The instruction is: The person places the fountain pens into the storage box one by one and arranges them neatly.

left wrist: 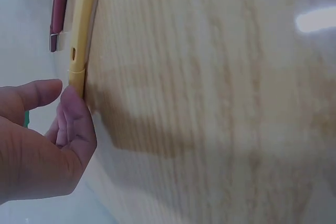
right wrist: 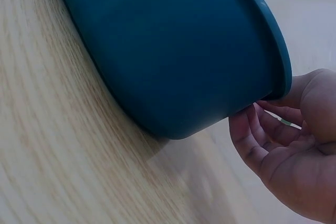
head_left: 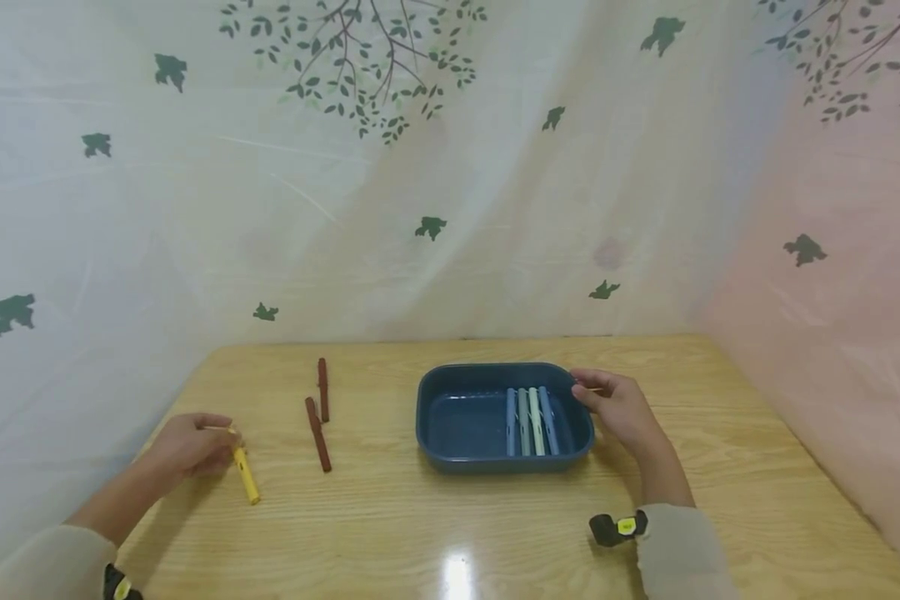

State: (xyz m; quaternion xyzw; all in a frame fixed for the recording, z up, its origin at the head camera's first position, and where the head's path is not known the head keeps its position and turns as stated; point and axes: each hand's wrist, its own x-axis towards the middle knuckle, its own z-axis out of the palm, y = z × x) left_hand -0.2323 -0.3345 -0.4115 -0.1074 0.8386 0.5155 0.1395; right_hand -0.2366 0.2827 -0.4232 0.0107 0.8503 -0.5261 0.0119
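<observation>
Left hand (head_left: pixel 195 446) and right hand (head_left: pixel 621 408) are well apart over this desk (head_left: pixel 367 533), each busy at its own side. Going left to right: near the left edge, the left hand's fingertips are at the far end of a yellow pen (head_left: pixel 247 475), whose other end points toward the near edge. Can't tell from where I'm standing whether the thumb has actually closed on it or just sits beside it. Next along, toward the back left corner, are two dark red pens (head_left: pixel 317 435), end near end; touching or not, no idea. Then a dark blue tray (head_left: pixel 480 467), right of the middle and nearer the back edge, with four pens (head_left: pixel 524 421) in blues and greens side by side in its right half. The right hand pinches the tray's right end by the rim.

Looks to me like the step in hand is getting hold of the yellow pen while the tray is steadied. I'd say the next move calls for a firm pinch on that far end, no sideways roll.

Fun bit: only the head view shows what's inside the tray. The right wrist view has the outer wall instead, fingertips (right wrist: pixel 240 121) tucked below the rim, which the head view hides. And the left wrist view picks out a silvery clip (left wrist: pixel 51 42) on a dark red pen, lost from above.
</observation>
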